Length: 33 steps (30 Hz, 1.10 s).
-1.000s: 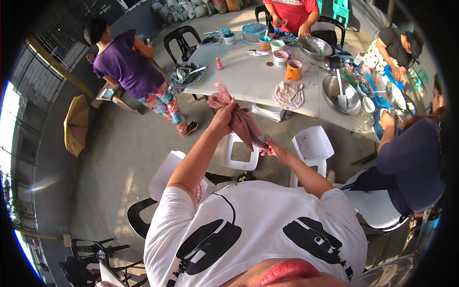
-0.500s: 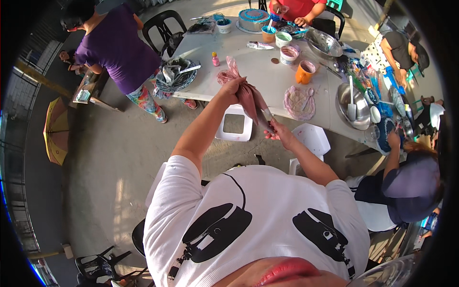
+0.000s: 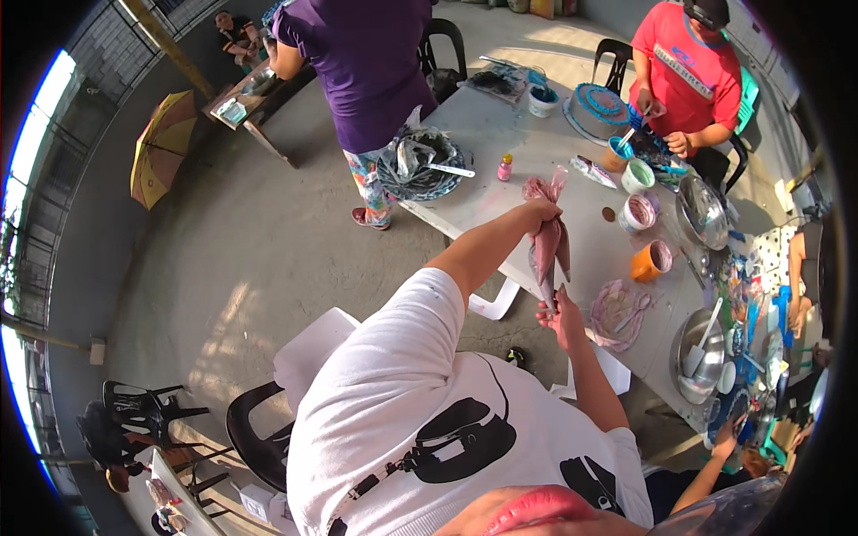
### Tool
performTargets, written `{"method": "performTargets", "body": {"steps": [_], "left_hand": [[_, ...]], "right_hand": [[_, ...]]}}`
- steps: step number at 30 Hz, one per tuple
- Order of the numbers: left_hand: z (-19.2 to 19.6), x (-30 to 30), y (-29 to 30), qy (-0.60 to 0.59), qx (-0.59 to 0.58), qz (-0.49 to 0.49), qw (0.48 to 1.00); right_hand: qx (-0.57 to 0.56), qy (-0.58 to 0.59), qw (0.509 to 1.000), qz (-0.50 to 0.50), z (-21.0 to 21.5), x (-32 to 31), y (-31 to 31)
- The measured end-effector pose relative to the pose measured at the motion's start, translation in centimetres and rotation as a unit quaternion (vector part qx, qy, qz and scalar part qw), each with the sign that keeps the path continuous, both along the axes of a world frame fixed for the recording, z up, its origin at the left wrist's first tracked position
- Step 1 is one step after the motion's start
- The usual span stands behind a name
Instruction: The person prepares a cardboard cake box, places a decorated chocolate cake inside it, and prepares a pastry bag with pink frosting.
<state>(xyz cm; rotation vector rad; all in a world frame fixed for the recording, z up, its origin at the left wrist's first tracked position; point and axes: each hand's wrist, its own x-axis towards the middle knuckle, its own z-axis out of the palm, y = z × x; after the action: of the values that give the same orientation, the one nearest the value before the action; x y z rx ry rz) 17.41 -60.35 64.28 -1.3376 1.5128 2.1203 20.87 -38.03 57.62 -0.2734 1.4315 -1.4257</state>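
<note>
Closest in, the right hand [image 3: 561,314] pinches the narrow tip of a pink piping bag [image 3: 547,241], fingers closed on it. Just above, at 12 o'clock from it, the left hand [image 3: 539,211] is clamped around the bag's twisted top, so the bag hangs upright between the 2 hands, over the near edge of the long white table [image 3: 500,134]. It's full of pink icing.

On the table at 3 o'clock from the bag: a clear plastic sheet [image 3: 617,313] smeared with pink, then an orange cup [image 3: 650,261] with pinkish stuff inside. At 4 o'clock, a steel bowl [image 3: 697,353] with a spatula in it. Further up, at 1 o'clock, 2 small tubs [image 3: 637,192], 1 with pink cream, 1 with pale green. A small pink bottle [image 3: 505,167] stands at 11 o'clock, beside a foil-lined tray [image 3: 420,165] holding a knife.

Far end: a round cake [image 3: 601,105] with blue piping, in front of a person in a red shirt [image 3: 688,67].

Open concrete floor [image 3: 223,259] at 9 o'clock, loads of room there.
</note>
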Motion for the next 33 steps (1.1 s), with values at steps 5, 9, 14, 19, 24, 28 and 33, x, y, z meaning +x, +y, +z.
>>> {"method": "performTargets", "body": {"steps": [5, 9, 14, 19, 24, 28, 33], "left_hand": [[-0.7, -0.1, -2.9, -0.024, -0.055, 0.051, 0.997], [-0.7, -3.0, -2.8, -0.026, -0.079, 0.050, 0.995], [-2.6, -6.1, -3.6, 0.005, -0.112, 0.087, 0.990], [-4.2, -4.6, -3.8, 0.085, -0.128, 0.092, 0.984], [-2.9, -2.0, -1.3, 0.066, -0.194, 0.091, 0.975], [-2.3, 0.9, 0.2, 0.038, -0.205, 0.118, 0.971], [-3.5, 5.2, 1.3, 0.040, -0.181, 0.104, 0.977]], "right_hand": [[0.009, 0.034, 0.999, 0.012, -0.6, -2.7, -2.6], [0.023, 0.127, 0.990, 0.062, -0.8, -6.8, -2.9], [0.034, 0.200, 0.973, 0.109, -1.1, -9.9, -3.5], [0.028, 0.193, 0.967, 0.165, -1.9, -11.3, -3.5], [0.004, 0.191, 0.965, 0.179, -2.7, -12.1, -3.4], [0.005, 0.179, 0.967, 0.179, -2.6, -12.0, -3.5], [0.004, 0.280, 0.950, 0.138, -3.2, -12.2, -3.7]]}}
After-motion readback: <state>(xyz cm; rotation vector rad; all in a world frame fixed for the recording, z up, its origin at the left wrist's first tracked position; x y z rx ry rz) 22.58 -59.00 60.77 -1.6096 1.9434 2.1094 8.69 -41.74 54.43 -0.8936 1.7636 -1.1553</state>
